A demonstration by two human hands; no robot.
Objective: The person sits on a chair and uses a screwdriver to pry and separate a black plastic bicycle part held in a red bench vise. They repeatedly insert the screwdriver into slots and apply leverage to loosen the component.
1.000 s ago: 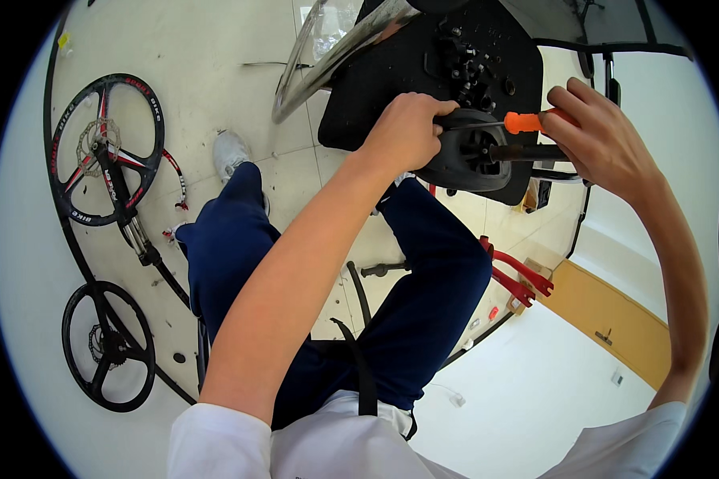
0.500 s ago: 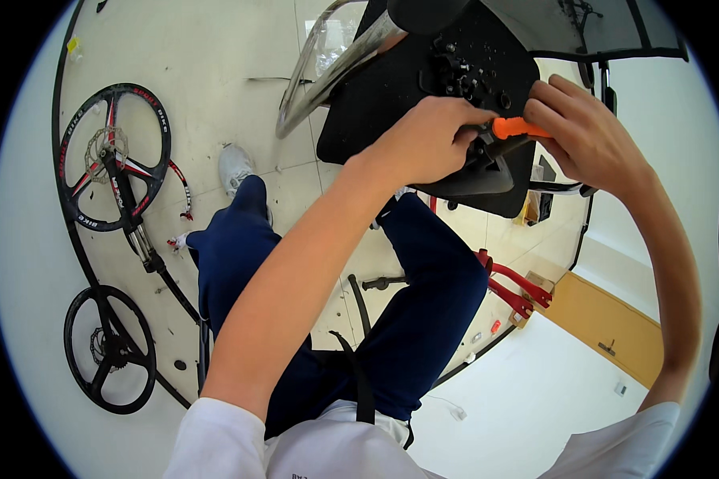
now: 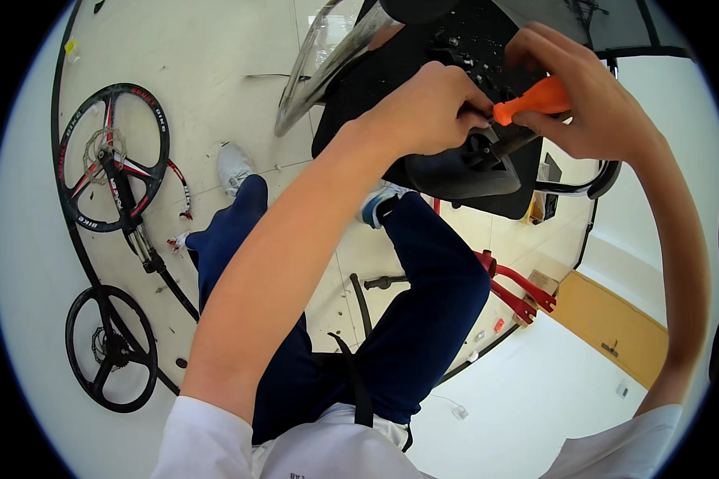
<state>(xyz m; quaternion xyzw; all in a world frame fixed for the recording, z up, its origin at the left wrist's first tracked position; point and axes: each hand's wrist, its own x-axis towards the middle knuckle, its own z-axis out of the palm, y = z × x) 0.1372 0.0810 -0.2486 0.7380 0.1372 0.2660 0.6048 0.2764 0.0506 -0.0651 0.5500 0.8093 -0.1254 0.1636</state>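
My right hand (image 3: 587, 100) is closed around the orange handle of a screwdriver (image 3: 535, 99), whose tip end points left. Close to that end, my left hand (image 3: 435, 112) has its thumb and fingertips pinched together. What sits in that pinch is too small and partly hidden to make out. Just below the fingers lies a black bicycle saddle (image 3: 455, 177) with a dark clamp piece (image 3: 481, 150) on it. The saddle is over a black chair seat (image 3: 351, 120). Small dark metal parts (image 3: 449, 49) are scattered on the seat beyond my left hand.
Curved metal chair legs (image 3: 319, 76) rise on the left. On the floor at left lie a black-and-red wheel (image 3: 161, 132), a black wheel (image 3: 76, 319) and a bicycle fork (image 3: 124, 195). A red frame part (image 3: 513, 291) is by my right knee, near a wooden door (image 3: 607, 319).
Both hands have shifted slightly upward. The right hand has changed its grip, and more of the orange handle shows. The saddle has moved slightly left, and one shoe shows more.
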